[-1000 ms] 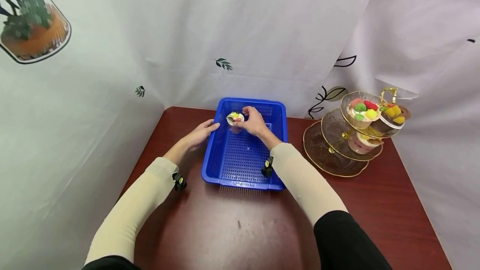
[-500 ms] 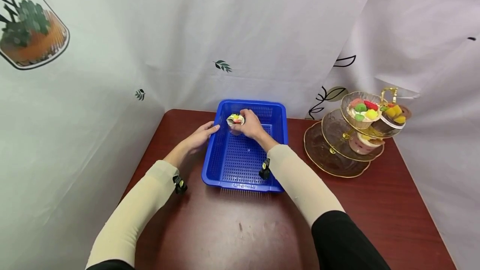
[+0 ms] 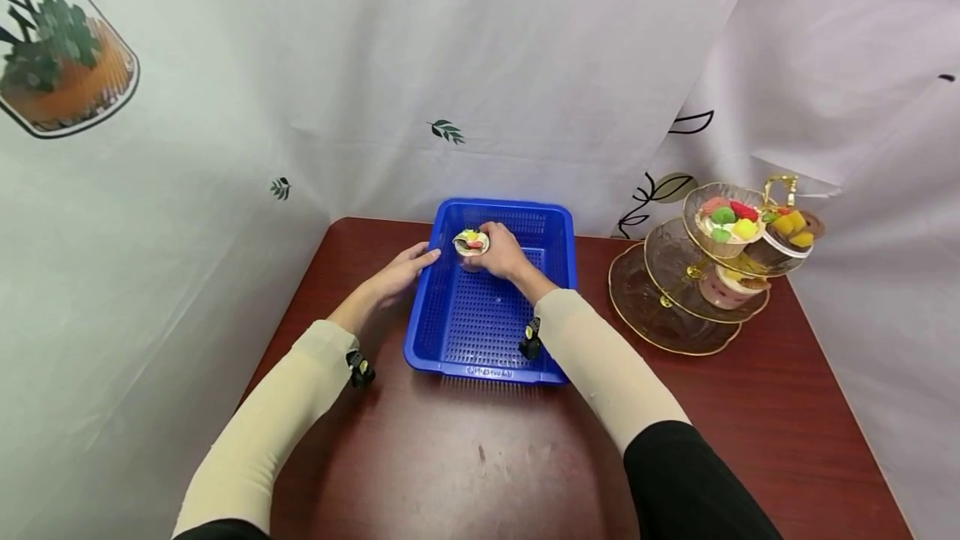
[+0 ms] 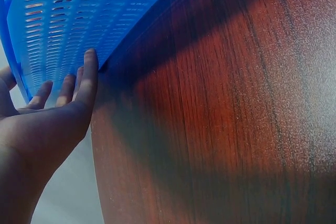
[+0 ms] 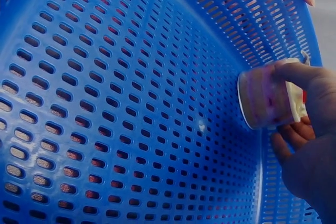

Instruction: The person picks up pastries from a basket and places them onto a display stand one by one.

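Note:
A blue plastic basket (image 3: 480,315) with slotted walls lies on the brown table. My left hand (image 3: 400,275) holds its left side, thumb over the rim and fingers against the outer wall, as the left wrist view shows. Inside the basket, near its far left corner, stands a small dessert cup (image 3: 472,242) topped with cream and yellow and red fruit pieces. My right hand (image 3: 505,253) grips this cup from the right, fingers and thumb around its upper part. In the right wrist view the cup (image 5: 264,98) shows layered pinkish filling, its base right at the basket floor.
To the right stands a three-tier glass stand (image 3: 670,323) with gold edges. It bears a cup with colourful candy-like pieces (image 3: 725,222), a chocolate cup with yellow cubes (image 3: 782,242) and a pink cup (image 3: 723,288). A white curtain (image 3: 540,107) hangs behind the table.
My right hand has shifted slightly left and down, its raised fingers lowering close around the dessert cup. The left hand and the basket stay nearly where they were.

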Tool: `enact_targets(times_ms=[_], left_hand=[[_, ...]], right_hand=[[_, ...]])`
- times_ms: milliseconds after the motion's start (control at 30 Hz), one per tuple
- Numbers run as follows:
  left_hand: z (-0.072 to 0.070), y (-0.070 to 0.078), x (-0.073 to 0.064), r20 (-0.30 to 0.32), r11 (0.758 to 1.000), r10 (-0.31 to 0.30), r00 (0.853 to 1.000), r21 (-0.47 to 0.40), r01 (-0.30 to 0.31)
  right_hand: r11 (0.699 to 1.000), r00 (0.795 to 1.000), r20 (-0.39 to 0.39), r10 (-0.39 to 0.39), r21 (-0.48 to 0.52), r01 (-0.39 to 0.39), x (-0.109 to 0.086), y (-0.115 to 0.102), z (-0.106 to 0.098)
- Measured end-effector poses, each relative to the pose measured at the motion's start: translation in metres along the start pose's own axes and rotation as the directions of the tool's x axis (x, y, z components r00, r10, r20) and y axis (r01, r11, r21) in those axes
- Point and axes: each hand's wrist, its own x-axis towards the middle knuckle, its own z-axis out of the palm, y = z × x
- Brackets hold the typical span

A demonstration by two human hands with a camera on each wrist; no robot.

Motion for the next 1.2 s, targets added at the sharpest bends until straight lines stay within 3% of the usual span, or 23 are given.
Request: enact_targets(times_ms=[567,900,1200], left_hand=[[0.001,-0.001,-0.002,0.011,1.000,0.014,1.000,0.019,-0.014],[0.000,-0.001,-0.001,-0.001,1.000,-0.013,1.000,-0.026,0.013],[0.001,0.003,-0.002,-0.011,1.000,-0.020,1.000,-0.005,0.020]], right_hand=[[0.999,1.000,0.001,0.030,-0.024,-0.030,-0.003,-0.005,0.002],[0.995,0.997,0.050,-0.061,-0.082,0.065,-0.007,-0.014,-0.006],[0.979,0.980,0.087,-0.178,-0.084,0.186,-0.019,-0.031,-0.036]])
